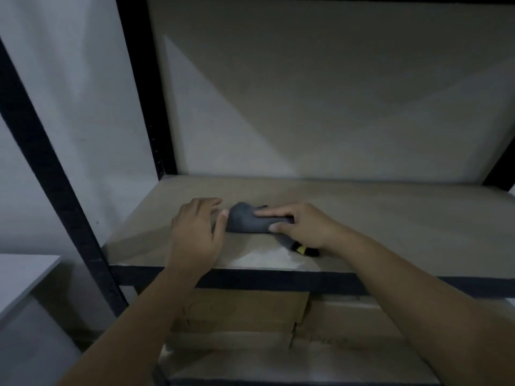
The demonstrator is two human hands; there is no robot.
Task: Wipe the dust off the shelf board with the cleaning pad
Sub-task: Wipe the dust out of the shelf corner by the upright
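Right hand point(302, 225): index finger laid straight along the top of the pad point(246, 221), thumb tucked against its near edge, pinching the grey bundle between them; left hand point(195, 232) just beside, fingers relaxed and nearly straight, thumb tip touching the pad's left end, nothing clasped. Pad: dark grey, crumpled, lying on the board point(390, 227) left of centre, about midway between front lip and back; a black-and-yellow bit point(303, 250) poking out under the right wrist, too small to tell what. Board: pale brown, dim, with a lighter patch near the front edge; black frame post point(145, 87) at the rear left, black rail along the front. Below: cardboard boxes point(242, 313) on the lower level. Far left: corner of a white table point(25, 274).
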